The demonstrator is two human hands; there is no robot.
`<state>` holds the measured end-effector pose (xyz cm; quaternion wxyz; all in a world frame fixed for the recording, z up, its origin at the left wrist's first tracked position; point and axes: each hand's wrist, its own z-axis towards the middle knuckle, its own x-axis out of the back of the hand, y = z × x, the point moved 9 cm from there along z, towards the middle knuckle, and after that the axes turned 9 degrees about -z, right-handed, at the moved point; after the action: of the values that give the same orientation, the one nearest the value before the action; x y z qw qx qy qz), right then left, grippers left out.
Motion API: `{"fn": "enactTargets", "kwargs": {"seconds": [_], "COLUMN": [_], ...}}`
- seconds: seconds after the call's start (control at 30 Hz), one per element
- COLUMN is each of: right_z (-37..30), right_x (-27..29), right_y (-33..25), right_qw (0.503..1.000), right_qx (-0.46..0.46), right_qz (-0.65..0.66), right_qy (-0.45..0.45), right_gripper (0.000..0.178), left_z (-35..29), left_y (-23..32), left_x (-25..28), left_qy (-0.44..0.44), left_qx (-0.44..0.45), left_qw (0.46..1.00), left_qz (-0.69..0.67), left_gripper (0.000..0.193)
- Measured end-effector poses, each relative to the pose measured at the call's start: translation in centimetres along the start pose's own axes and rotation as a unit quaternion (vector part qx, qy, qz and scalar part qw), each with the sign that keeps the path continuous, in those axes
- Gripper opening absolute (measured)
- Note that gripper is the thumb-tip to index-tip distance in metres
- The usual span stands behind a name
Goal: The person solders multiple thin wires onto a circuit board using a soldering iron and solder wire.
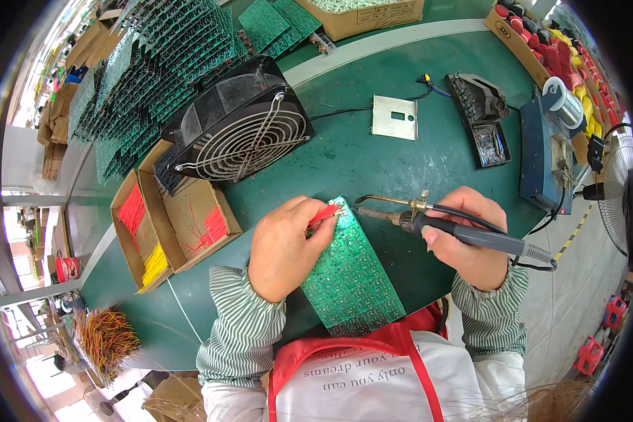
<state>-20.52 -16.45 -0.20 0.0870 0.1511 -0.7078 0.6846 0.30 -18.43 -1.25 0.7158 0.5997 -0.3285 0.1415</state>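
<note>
A green circuit board (352, 274) lies tilted on the green table in front of me. My left hand (285, 246) rests on its left edge and pinches short red wires (325, 213) at the board's top corner. My right hand (464, 235) grips a soldering iron (429, 224) with a dark grey handle. The iron's tip (355, 208) points left and sits right beside the red wires at the board's top corner. A thin metal feed tube runs above the iron's barrel.
A black fan (243, 130) stands behind the board. Cardboard boxes (169, 225) with red and yellow wires sit at left, stacks of green boards (155, 77) behind. A metal plate (395, 117), iron stand (482, 116), blue solder station (545, 151) and solder spool (563, 98) lie at right.
</note>
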Motion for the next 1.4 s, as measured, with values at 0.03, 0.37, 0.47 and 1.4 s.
{"fn": "enactTargets", "kwargs": {"seconds": [0.03,0.37,0.47,1.4], "right_z": [-0.1,-1.6,-2.3,-2.2], "right_x": [0.1,0.1,-0.9,-6.0], "right_y": [-0.1,-0.9,-2.1,-2.9], "right_qw": [1.000,1.000,0.996,0.990], "right_qx": [-0.001,0.025,0.071,0.088], "right_qz": [0.005,-0.008,-0.047,-0.023], "right_qy": [0.002,-0.001,-0.027,-0.103], "right_gripper": [0.017,0.017,0.018,0.015], "left_z": [0.0,-2.0,-4.9,-7.6], "left_y": [0.0,-0.5,-0.3,-3.3], "left_x": [0.0,7.3,9.7,2.8], "left_qy": [0.000,0.149,0.197,0.002], "left_qx": [0.000,-0.015,0.064,0.105], "left_qw": [1.000,0.979,0.971,0.993], "left_qz": [0.000,0.139,0.122,-0.059], "left_gripper": [0.013,0.011,0.006,0.010]}}
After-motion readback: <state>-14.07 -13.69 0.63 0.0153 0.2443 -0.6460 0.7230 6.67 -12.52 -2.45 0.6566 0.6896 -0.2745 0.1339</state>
